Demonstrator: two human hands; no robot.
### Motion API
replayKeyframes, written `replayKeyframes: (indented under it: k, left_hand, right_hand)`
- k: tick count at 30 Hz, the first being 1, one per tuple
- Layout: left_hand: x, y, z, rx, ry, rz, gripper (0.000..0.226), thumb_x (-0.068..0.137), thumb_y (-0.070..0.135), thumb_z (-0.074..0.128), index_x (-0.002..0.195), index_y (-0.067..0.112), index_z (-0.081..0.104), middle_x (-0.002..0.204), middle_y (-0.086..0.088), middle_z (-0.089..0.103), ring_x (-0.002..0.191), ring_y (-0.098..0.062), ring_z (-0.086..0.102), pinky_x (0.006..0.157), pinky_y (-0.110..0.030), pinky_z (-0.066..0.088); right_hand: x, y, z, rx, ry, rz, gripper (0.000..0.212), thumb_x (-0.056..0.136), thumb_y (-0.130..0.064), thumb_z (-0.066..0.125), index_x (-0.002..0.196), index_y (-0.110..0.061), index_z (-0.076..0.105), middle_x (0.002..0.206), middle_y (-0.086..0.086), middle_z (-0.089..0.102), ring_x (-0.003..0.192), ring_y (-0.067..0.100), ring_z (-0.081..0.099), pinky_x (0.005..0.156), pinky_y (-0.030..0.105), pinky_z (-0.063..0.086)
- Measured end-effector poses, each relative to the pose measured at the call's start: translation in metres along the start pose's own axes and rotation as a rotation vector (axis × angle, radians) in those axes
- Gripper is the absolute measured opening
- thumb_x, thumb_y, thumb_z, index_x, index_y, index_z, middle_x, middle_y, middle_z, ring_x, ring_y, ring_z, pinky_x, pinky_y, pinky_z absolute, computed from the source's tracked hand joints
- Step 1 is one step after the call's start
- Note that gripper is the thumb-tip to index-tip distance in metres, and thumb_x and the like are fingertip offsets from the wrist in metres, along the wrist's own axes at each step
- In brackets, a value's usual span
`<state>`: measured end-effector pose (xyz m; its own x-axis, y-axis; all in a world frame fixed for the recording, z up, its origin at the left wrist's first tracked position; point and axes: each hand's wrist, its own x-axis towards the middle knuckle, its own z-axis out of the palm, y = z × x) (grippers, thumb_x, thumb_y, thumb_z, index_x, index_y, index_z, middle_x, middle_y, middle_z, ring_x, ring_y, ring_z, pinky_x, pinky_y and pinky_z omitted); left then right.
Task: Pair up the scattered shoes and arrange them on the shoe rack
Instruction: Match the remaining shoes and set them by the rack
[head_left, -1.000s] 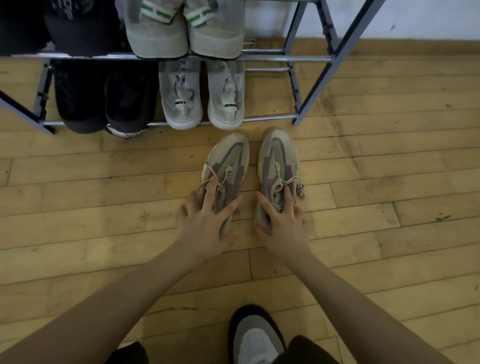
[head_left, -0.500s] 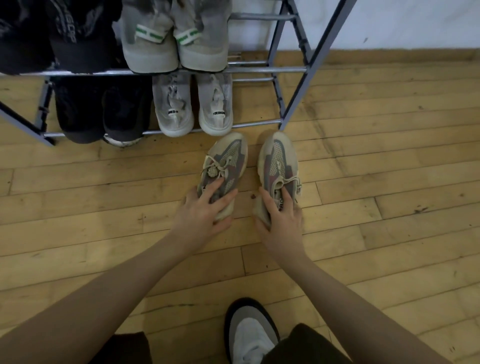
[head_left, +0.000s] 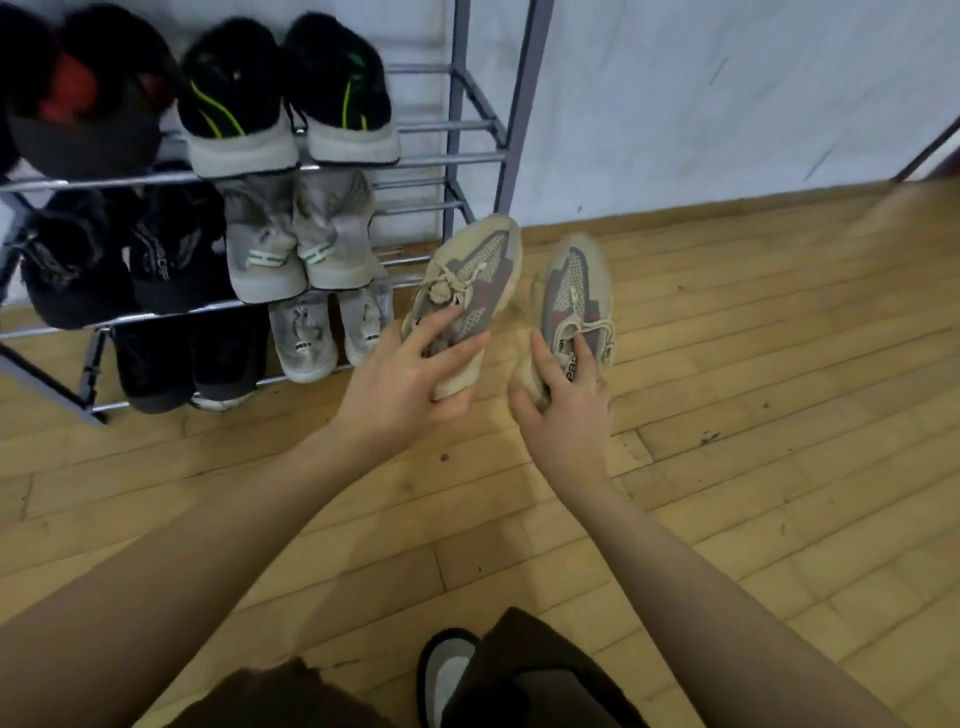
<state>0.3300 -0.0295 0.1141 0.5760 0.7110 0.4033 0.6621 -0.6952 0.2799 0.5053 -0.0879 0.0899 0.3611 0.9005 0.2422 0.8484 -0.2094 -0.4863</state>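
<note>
1. The left hand (head_left: 410, 374) is gripping the heel end of a beige mesh sneaker with grey and maroon panels (head_left: 467, 291), fingers curling over its laced top and thumb under the sole.
2. The right hand (head_left: 563, 400) is holding the matching beige mesh sneaker (head_left: 571, 291) the same way, fingers hooking into the collar.
3. Both shoes are pointing toe-first toward the right end of the grey metal tube shoe rack (head_left: 511, 98); they look lifted off the wooden plank floor (head_left: 727, 415), though I cannot tell for certain.
4. The rack's tiers are carrying black sneakers with neon green lines (head_left: 291, 98), grey sneakers with green-striped heel tabs (head_left: 296, 244), small white sneakers (head_left: 327, 332) and dark shoes at the left end.
5. Free rail is showing only at the right end of the tiers, so the likely risk is a toe catching the slanted grey upright or nudging the grey pair out of line.
6. The rails are thin and spaced apart; a shoe set down crooked could be slipping between them.
7. Each grip is sitting far back at the heel, so a toe may be drooping during placing.
</note>
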Motion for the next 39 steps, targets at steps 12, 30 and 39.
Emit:
replayKeyframes:
  k: [12,30,39]
  left_hand:
    - [0.062,0.06,-0.143,0.06,0.304,0.055,0.048,0.082,0.045,0.051,0.126,0.027,0.056,0.137,-0.012,0.047,0.103,-0.043,0.053,0.077,-0.053,0.051]
    - [0.099,-0.064,-0.275,0.247,0.373,-0.337,0.054,0.078,0.052,0.055,0.129,0.034,0.052,0.137,-0.01,0.042,0.102,-0.045,0.051,0.076,-0.052,0.05]
    - [0.14,-0.096,-0.256,0.213,0.37,-0.371,0.048,0.086,0.033,0.062,0.131,0.022,0.051,0.142,-0.015,0.033,0.121,-0.043,0.034,0.096,-0.05,0.034]
  right_hand:
    - [0.032,-0.076,-0.148,0.169,0.297,-0.231,0.048,0.089,-0.038,0.058,0.135,-0.038,0.046,0.148,0.012,0.033,0.123,0.038,0.041,0.098,0.047,0.035]
    - [0.163,-0.251,-0.136,0.232,0.182,-0.504,0.044,0.087,-0.044,0.053,0.131,-0.043,0.05,0.148,0.001,0.035,0.118,0.03,0.047,0.093,0.044,0.043]
    - [0.218,-0.27,-0.098,0.231,0.074,-0.543,0.039,0.087,-0.045,0.055,0.125,-0.039,0.056,0.151,0.0,0.027,0.129,0.03,0.036,0.099,0.048,0.041]
